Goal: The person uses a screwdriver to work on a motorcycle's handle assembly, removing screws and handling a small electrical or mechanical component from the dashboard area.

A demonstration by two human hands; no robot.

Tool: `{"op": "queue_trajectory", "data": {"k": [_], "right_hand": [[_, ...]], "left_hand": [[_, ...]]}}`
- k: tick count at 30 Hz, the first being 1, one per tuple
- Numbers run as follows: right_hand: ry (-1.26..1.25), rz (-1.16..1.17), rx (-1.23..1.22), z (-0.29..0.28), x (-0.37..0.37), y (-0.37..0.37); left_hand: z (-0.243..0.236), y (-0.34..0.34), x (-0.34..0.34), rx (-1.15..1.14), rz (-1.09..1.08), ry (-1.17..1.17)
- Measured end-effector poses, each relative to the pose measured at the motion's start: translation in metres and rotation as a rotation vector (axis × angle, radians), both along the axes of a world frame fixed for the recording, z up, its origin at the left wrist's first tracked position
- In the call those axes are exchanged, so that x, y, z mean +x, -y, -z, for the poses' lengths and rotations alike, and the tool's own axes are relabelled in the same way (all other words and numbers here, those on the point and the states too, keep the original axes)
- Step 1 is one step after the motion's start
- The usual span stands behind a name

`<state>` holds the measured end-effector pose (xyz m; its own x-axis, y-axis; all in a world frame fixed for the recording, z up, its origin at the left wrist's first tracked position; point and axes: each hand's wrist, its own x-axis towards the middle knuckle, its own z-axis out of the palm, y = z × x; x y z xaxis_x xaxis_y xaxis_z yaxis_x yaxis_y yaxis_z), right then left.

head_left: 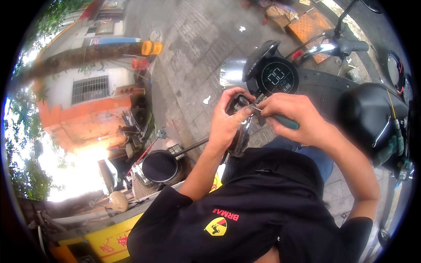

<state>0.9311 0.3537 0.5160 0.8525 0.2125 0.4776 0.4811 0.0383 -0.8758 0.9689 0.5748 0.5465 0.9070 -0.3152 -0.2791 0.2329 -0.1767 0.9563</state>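
Observation:
Over the handlebar area of a scooter, my left hand (224, 120) is closed around a small black part (240, 101), its thumb pressed near the part's edge. I cannot make out whether that part is joined to the handlebar. My right hand (294, 113) grips a screwdriver with a green handle (286, 122). Its thin metal shaft points left and meets the black part beside my left thumb. Just beyond my hands is the scooter's round lit display (278, 75), with a shiny chrome headlight shell (233, 72) to its left.
The other handlebar grip (354, 46) reaches out at the far right, above a black seat (366, 107). A round black-topped object (160, 166) and a yellow panel (109, 239) stand at my left. Paving stones (193, 57) stretch ahead, with an orange metal plate (310, 33) beyond the scooter.

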Motion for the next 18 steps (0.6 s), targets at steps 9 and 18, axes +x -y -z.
{"op": "queue_trajectory", "data": {"k": [9,18], "right_hand": [[-0.22,-0.099,0.105,-0.004,0.008,0.004],[-0.023,0.076,-0.071,-0.005,-0.002,-0.011]], "left_hand": [[0.001,-0.001,0.0,0.056,0.016,0.056],[-0.001,0.004,0.002,0.026,-0.03,0.027]]}}
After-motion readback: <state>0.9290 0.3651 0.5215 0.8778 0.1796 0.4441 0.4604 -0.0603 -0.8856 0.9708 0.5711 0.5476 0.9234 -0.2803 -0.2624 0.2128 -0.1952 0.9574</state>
